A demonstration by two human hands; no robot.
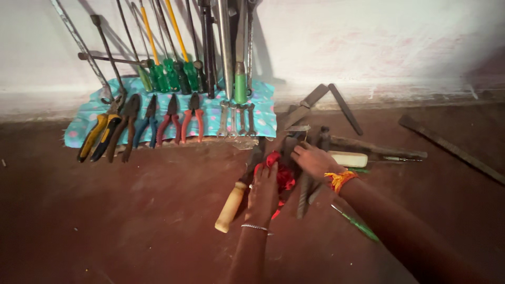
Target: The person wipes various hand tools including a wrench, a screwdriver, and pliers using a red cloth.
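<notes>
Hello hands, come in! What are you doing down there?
Left hand and right hand both on red cloth. Cloth lies on files on floor. Wooden-handled tool beside left hand.

Red cloth [284, 176] soft; hammer handle [230, 208] pale wood; files [305, 192] rough metal.

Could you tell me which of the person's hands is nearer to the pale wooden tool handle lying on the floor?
Left. The left hand rests on the red cloth just right of the wooden handle; the right hand lies farther right and up, over the pile.
</notes>
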